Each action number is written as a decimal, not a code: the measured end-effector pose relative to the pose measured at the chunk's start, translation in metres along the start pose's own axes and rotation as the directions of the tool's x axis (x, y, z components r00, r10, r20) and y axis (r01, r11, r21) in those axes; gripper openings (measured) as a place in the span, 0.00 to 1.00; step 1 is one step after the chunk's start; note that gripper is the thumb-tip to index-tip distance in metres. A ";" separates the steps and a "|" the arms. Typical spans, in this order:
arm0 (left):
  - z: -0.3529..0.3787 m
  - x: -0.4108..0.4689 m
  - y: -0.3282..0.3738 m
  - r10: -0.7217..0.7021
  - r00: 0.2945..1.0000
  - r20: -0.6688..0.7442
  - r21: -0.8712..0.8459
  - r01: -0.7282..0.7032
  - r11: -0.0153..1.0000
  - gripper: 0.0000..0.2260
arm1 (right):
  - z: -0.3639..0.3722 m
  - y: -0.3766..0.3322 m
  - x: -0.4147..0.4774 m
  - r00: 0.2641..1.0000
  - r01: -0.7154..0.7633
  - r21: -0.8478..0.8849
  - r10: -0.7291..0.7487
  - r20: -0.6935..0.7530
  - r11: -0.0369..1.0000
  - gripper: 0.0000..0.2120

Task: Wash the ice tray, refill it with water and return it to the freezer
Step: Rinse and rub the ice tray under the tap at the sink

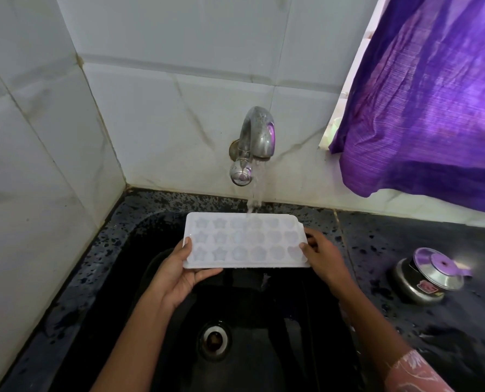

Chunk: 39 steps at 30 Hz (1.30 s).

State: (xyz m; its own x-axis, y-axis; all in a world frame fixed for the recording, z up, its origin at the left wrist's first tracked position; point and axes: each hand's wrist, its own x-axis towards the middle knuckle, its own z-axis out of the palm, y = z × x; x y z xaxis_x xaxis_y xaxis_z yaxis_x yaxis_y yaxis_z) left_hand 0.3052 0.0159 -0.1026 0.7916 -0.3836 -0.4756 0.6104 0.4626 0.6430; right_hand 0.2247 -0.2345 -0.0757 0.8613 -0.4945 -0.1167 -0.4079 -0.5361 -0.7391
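A white ice tray (247,240) is held level in the middle of the frame, above a black sink (292,321), with its hollows facing up. The hollows stand in three rows, star shapes toward the left end and rounder shapes toward the right.

The left hand (179,274) grips the tray's near left corner, thumb lying on the top face and fingers curled under the near edge. The right hand (321,254) holds the right end, thumb on top by the last hollows and fingers wrapped round the short edge.

A steel tap (256,137) juts from the white tiled wall (150,108) above the centre of the frame. It is running, and the water (254,193) falls onto the far edge of the tray a little right of its middle. Drops hang along the tray's near edge.

Below the tray, in the lower middle, is the sink's round drain (214,339). The black speckled table (405,244) surrounds the sink and looks wet. On it, at the right of the frame, stands a steel pot (427,274) with its lid on. A purple curtain (427,94) fills the upper right. A pink patterned sleeve (413,374) shows at the lower right.
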 end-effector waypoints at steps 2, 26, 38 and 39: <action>0.008 0.002 -0.005 -0.008 1.000 0.018 0.010 0.008 1.000 0.11 | -0.007 0.005 -0.001 0.999 -0.015 0.006 0.015 -0.030 1.000 0.17; 0.037 -0.011 -0.052 -0.130 0.987 0.090 -0.028 0.133 0.991 0.16 | -0.044 0.034 -0.023 0.984 -0.155 -0.009 0.154 -0.086 0.988 0.19; -0.028 -0.016 0.006 0.037 0.997 -0.065 -0.042 -0.040 0.998 0.11 | 0.020 -0.014 -0.007 0.996 0.034 -0.004 -0.033 0.083 0.999 0.18; -0.032 -0.016 0.012 0.055 0.995 -0.078 -0.047 -0.059 0.997 0.11 | 0.024 -0.019 -0.004 0.994 0.057 0.000 -0.056 0.091 0.998 0.18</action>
State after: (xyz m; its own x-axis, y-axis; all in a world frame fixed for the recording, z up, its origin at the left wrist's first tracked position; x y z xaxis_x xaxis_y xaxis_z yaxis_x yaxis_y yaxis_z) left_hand 0.3011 0.0531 -0.1061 0.8237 -0.2943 -0.4847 0.5634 0.5215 0.6409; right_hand 0.2367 -0.2059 -0.0772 0.9070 -0.3989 -0.1349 -0.3586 -0.5636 -0.7442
